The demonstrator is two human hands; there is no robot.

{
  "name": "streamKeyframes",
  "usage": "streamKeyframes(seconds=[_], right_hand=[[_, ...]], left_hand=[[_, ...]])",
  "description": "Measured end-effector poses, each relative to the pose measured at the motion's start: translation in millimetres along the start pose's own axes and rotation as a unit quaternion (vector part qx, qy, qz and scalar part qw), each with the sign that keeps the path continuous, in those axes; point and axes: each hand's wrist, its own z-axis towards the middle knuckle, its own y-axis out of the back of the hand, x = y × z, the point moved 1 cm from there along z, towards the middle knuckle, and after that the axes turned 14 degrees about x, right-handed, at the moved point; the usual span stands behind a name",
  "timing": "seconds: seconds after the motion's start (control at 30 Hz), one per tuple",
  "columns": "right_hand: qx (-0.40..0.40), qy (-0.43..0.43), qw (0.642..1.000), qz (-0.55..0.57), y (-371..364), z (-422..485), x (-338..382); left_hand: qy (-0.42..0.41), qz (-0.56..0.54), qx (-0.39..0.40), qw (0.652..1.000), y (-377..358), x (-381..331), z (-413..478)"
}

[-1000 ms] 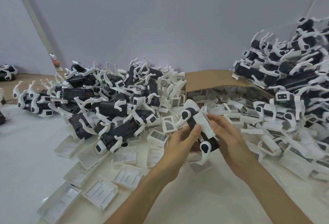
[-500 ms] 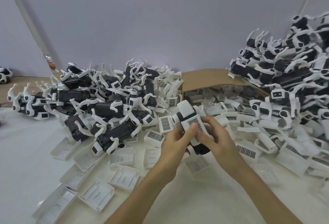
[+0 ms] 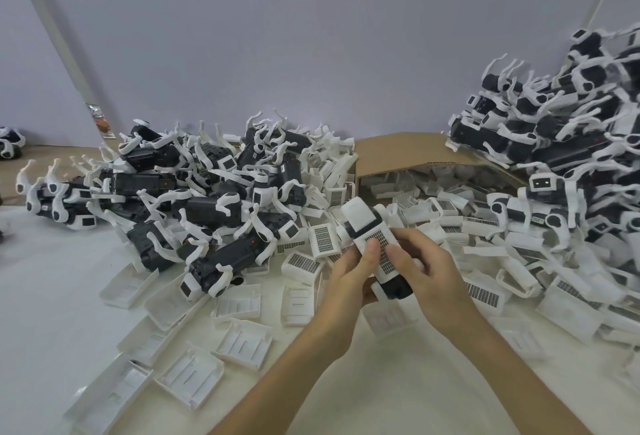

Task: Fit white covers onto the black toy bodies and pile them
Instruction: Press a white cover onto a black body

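Left grip (image 3: 349, 272), right grip (image 3: 433, 275) curled round toy body (image 3: 398, 291) — thumbs on white cover (image 3: 377, 237) between them

Assembly workshop; heaped toy bodies (image 3: 207, 206)

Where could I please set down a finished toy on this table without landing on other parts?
Bare table lies front left, bordered by the upturned covers and the left pile of bodies. A second patch lies nearest you, between the left forearm and right forearm. Crowded: the cardboard box, the right pile, and the loose covers strewn around the held toy.
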Motion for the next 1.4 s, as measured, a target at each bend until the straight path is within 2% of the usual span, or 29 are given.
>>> streamKeyframes(seconds=[0.2, 0.33, 0.67, 1.0, 1.17, 1.27, 1.33, 1.4], right_hand=[[-0.034, 0.033, 0.999, 0.002, 1, -5, 2], [-0.031, -0.004, 0.999, 0.042, 0, -3, 0], [-0.067, 0.006, 0.998, 0.012, 4, -2, 3], [-0.111, 0.015, 0.993, -0.023, 15, -1, 4], [-0.01, 0.045, 0.997, 0.066, 26, -2, 6], [0.006, 0.024, 0.997, 0.071, 30, -2, 9], [0.036, 0.005, 0.997, 0.064, 37, -3, 10], [0.082, -0.022, 0.995, 0.057, 47, -6, 12]], left_hand=[[-0.027, 0.01, 0.009, 1.0, -2, 0, -1], [-0.041, 0.061, -0.003, 0.997, -2, -1, -3], [-0.04, 0.088, 0.045, 0.994, -4, -4, -5], [-0.052, 0.12, 0.018, 0.991, -9, -8, -7], [-0.038, 0.158, 0.065, 0.985, -9, -11, -7], [-0.015, 0.174, 0.063, 0.983, -9, -10, -7], [-0.02, 0.179, 0.033, 0.983, -6, -10, -6], [-0.04, 0.179, -0.039, 0.982, 0, -14, -4]])
